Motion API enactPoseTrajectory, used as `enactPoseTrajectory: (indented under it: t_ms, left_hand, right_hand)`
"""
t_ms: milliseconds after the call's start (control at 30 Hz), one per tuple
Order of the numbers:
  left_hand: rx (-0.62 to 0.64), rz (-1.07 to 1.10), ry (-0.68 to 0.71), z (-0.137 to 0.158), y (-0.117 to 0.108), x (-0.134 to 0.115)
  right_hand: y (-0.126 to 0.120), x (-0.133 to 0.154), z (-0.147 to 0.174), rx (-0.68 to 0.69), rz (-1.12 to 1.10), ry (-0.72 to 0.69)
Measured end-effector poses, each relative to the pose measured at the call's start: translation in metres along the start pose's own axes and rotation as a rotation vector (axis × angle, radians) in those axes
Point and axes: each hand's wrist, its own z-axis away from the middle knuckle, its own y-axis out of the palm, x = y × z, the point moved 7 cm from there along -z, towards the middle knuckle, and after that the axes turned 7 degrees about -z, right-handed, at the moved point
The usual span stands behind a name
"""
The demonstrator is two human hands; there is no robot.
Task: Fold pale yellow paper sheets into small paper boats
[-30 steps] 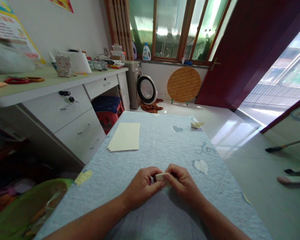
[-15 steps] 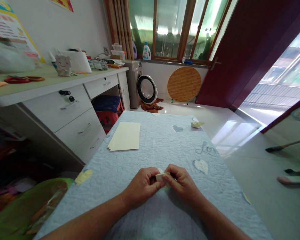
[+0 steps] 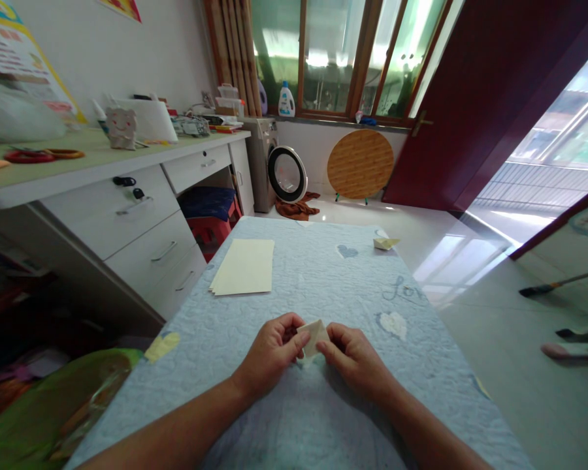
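A small folded piece of cream paper [image 3: 313, 339] is held up between my two hands, just above the cloth-covered table. My left hand [image 3: 277, 349] pinches its left side, thumb across the front face. On the right edge, my right hand [image 3: 355, 356] grips it between thumb and fingers. The paper shows a pointed top and a slanting crease; its back is hidden. Beyond my hands to the left lies a stack of cream paper sheets [image 3: 244, 266]. A folded paper boat [image 3: 385, 243] rests near the far right corner.
The table wears a light blue quilted cloth [image 3: 313, 274]. To the left stands a white desk [image 3: 142, 209] with drawers, scissors [image 3: 29, 155] on top. A green bin [image 3: 53, 398] is at the lower left. Behind are a washing machine [image 3: 262, 163] and a round wooden tabletop [image 3: 361, 163].
The folded paper has turned from a flat narrow strip to a pointed shape facing me. My left hand has shifted slightly up and left; both hands keep hold.
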Motion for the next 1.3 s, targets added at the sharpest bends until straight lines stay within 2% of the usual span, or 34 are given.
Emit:
enactPoseTrajectory:
  t_ms: [200,467,667,767,900,1000,1133,1300]
  left_hand:
    - [0.146,0.072,-0.015,0.0,0.013,0.0]
    - [0.118,0.005,-0.041,-0.001,0.009,0.004]
    - [0.083,0.078,0.001,-0.001,0.008,0.003]
    - [0.011,0.006,0.036,-0.001,0.001,0.001]
    - [0.055,-0.088,0.042,0.0,0.001,-0.003]
    - [0.047,-0.195,0.058,0.001,0.0,-0.007]
    - [0.025,-0.44,0.118,0.003,0.0,-0.008]
    - [-0.012,-0.749,0.254,0.007,0.002,-0.013]
  right_hand:
    - [-0.002,0.002,0.001,-0.01,0.029,-0.04]
    - [0.002,0.007,0.003,0.024,-0.11,-0.066]
    - [0.001,-0.004,0.0,-0.03,-0.213,-0.047]
    - [-0.001,-0.004,-0.001,-0.04,-0.179,-0.04]
    - [-0.003,0.005,0.002,-0.031,0.072,-0.067]
    - [-0.001,0.013,0.006,0.001,0.203,-0.144]
    - [0.001,0.018,0.008,0.004,0.363,-0.23]
    - [0.0,0.014,0.008,0.015,0.439,-0.231]
